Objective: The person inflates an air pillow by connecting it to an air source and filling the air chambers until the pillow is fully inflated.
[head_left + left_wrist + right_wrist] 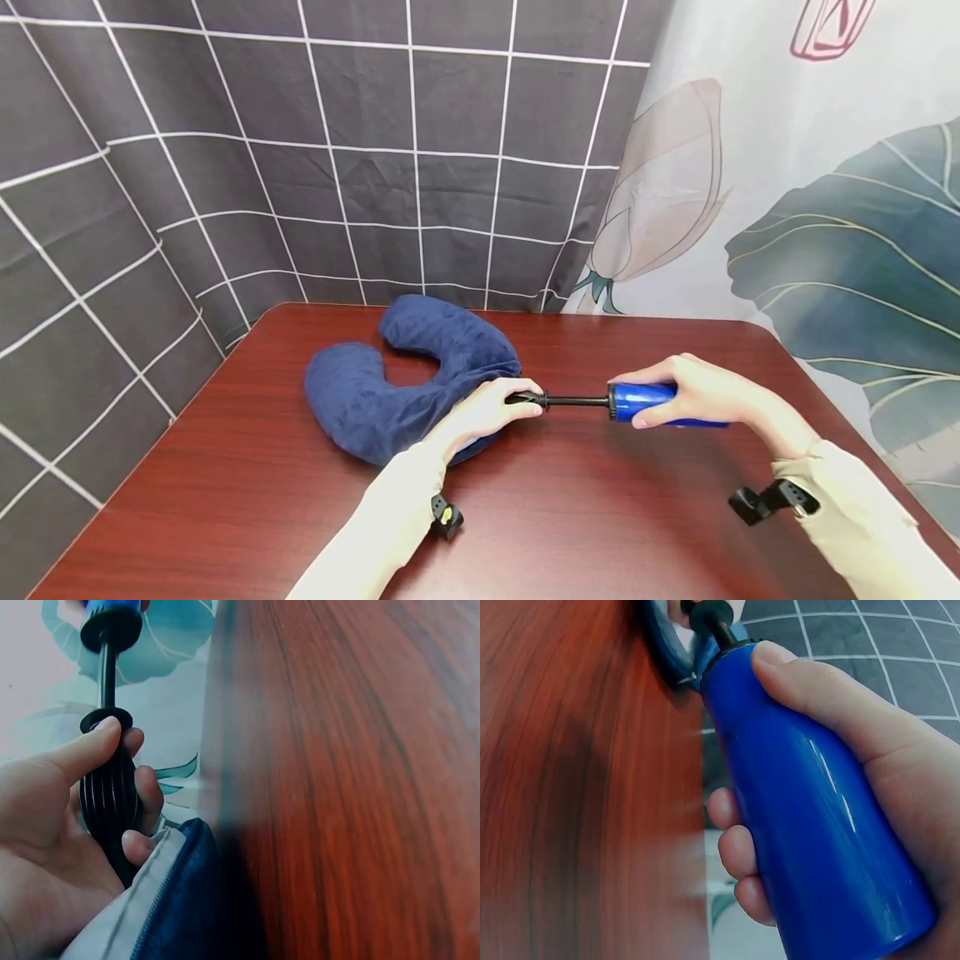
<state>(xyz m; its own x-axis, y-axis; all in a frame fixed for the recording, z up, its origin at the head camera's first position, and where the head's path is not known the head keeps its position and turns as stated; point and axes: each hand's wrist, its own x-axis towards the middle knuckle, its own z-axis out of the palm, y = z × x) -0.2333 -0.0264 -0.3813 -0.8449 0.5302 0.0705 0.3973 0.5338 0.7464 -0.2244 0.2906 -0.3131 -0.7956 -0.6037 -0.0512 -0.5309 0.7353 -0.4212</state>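
A hand pump has a blue barrel, a thin black rod and a ribbed black end. My left hand grips the ribbed end, thumb near its round black flange. My right hand holds the barrel from above, fingers curled round it. Part of the rod shows between the two hands. A navy U-shaped neck pillow lies on the table, and my left hand overlaps its right side. Along the pillow's edge, a zip and pale lining show close by the left fingers.
The reddish-brown wooden table extends under both arms. Behind it hangs a dark grey curtain with a white grid; a pale curtain with flower and leaf prints hangs at right. A small black camera sits on each wrist.
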